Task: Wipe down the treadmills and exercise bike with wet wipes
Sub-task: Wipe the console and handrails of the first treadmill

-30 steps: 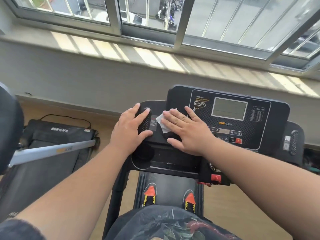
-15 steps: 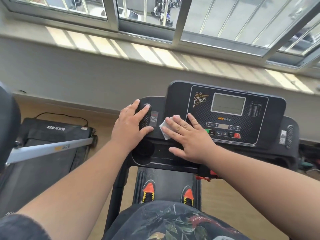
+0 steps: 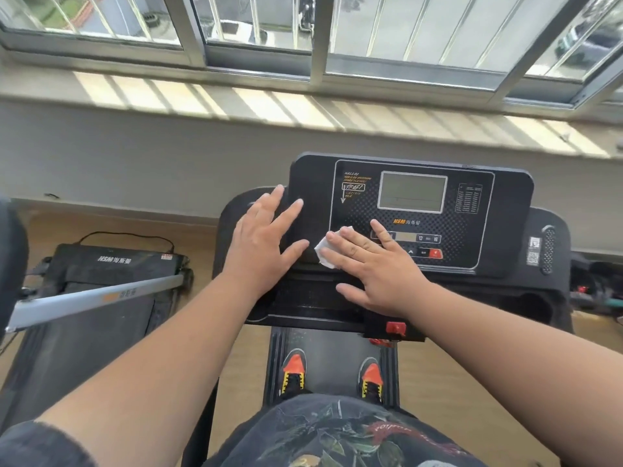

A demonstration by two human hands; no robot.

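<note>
From my head camera, the treadmill console (image 3: 411, 210) is my landmark. My right hand (image 3: 374, 267) lies flat on its lower left part, fingers straight and spread, pressing the wet wipe (image 3: 325, 252) against the panel; the wipe's white edge shows past my fingertips. My left hand (image 3: 261, 242) rests just left of the console, fingers straight and splayed, holding nothing. Below the console, my orange-toed shoes (image 3: 293, 372) stand on the belt.
</note>
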